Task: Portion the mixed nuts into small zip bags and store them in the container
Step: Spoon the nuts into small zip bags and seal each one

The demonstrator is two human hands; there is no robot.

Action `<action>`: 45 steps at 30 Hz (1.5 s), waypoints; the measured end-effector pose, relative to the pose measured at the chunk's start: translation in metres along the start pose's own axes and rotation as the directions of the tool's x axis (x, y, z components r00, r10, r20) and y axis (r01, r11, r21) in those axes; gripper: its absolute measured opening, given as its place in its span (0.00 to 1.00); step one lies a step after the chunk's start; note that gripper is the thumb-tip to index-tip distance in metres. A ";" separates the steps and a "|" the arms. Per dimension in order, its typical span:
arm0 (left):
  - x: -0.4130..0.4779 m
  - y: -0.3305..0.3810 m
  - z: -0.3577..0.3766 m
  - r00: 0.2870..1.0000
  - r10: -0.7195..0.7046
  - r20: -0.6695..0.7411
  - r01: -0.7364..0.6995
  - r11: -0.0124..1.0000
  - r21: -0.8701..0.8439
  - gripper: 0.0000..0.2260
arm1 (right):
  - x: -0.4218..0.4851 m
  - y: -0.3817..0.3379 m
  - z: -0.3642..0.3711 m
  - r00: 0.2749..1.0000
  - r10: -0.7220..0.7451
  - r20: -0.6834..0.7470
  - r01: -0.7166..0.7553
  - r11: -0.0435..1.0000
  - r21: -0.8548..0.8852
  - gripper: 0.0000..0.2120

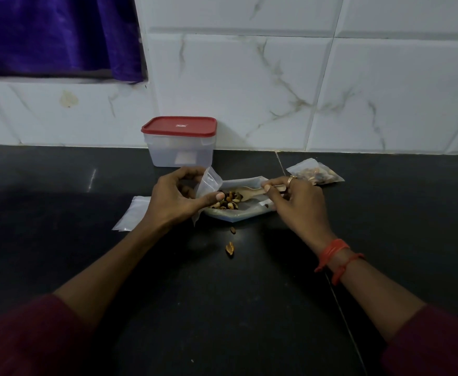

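We see the left hand (pixel 179 196) at mid-frame, its grip pinching a small clear plastic zip bag (pixel 208 183) between thumb and curled fingers. The bag stands on end, its long axis running up and down the frame, leaning slightly right; which end is the mouth we cannot tell. The right hand (pixel 295 202) has its grip curled round the handle of a pale wooden spoon (pixel 249 192), which lies almost level across the frame, its head pointing left toward a heap of mixed brown and dark nuts (pixel 227 200). The nuts lie on a large clear plastic bag (pixel 238 215) spread flat. A filled zip bag (pixel 317 173) lies right of centre, empty flat bags (pixel 132 213) left of centre. Two stray nuts (pixel 230 248) lie just below the heap. Behind stands a translucent rectangular container with its red lid on (pixel 180 142), against the white marbled wall tiles (pixel 249 77). The bench (pixel 59 185) is glossy black stone. A purple curtain (pixel 54 33) hangs at upper left.
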State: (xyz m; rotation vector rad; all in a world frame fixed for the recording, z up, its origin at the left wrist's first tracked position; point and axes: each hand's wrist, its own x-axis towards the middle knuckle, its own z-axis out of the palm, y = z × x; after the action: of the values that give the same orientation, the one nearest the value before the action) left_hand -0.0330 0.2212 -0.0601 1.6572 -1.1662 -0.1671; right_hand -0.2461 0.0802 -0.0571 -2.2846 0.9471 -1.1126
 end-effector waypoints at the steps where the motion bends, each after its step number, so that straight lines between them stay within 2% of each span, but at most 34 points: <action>1: 0.000 -0.001 0.000 1.000 0.002 0.002 -0.002 1.000 -0.001 0.34 | 0.001 0.000 -0.001 1.000 0.020 0.000 -0.020 1.000 0.021 0.07; 4: 0.000 0.000 0.001 1.000 -0.002 0.010 0.002 1.000 -0.001 0.35 | -0.001 -0.001 -0.003 0.988 0.133 0.084 -0.147 0.970 0.192 0.06; 7: 0.000 -0.001 0.002 1.000 -0.004 0.010 0.004 1.000 -0.006 0.34 | -0.006 -0.004 0.000 0.941 0.262 0.216 -0.325 0.880 0.346 0.07; 9: 0.000 0.000 0.002 1.000 -0.007 0.001 0.007 1.000 -0.017 0.34 | -0.006 -0.005 0.001 0.932 0.264 0.248 -0.342 0.867 0.363 0.07; 13: 0.000 -0.001 0.002 1.000 -0.013 0.005 0.013 0.999 -0.031 0.35 | -0.003 -0.007 -0.006 0.951 0.209 0.229 -0.277 0.904 0.326 0.04; 15: 0.000 -0.002 0.002 1.000 -0.014 0.012 0.015 0.999 -0.032 0.36 | -0.004 -0.009 -0.006 0.940 0.227 0.255 -0.308 0.885 0.349 0.04; 19: 0.000 -0.001 0.004 1.000 -0.007 0.014 0.008 1.000 -0.025 0.37 | -0.007 -0.012 0.001 0.868 0.360 0.341 -0.489 0.736 0.468 0.08; 22: 0.000 0.001 0.003 1.000 -0.009 -0.001 0.009 0.999 -0.038 0.36 | -0.005 -0.012 0.003 0.830 0.431 0.355 -0.558 0.647 0.520 0.08; 30: -0.001 0.001 0.002 1.000 0.022 0.013 -0.022 0.999 -0.038 0.35 | -0.008 -0.018 0.005 0.799 0.431 0.420 -0.602 0.593 0.535 0.09; 37: -0.001 0.004 0.001 1.000 0.005 -0.007 -0.006 0.995 -0.095 0.30 | -0.005 -0.017 0.006 0.786 0.495 0.369 -0.615 0.570 0.545 0.06; 45: -0.001 0.002 0.002 1.000 0.020 -0.009 -0.020 1.000 -0.015 0.36 | -0.001 -0.016 -0.001 0.794 0.506 0.337 -0.594 0.528 0.606 0.07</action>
State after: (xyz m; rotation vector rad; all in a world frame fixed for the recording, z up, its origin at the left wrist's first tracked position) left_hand -0.0361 0.2210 -0.0598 1.6313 -1.1721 -0.1558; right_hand -0.2415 0.0912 -0.0470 -1.2684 0.9059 -0.8204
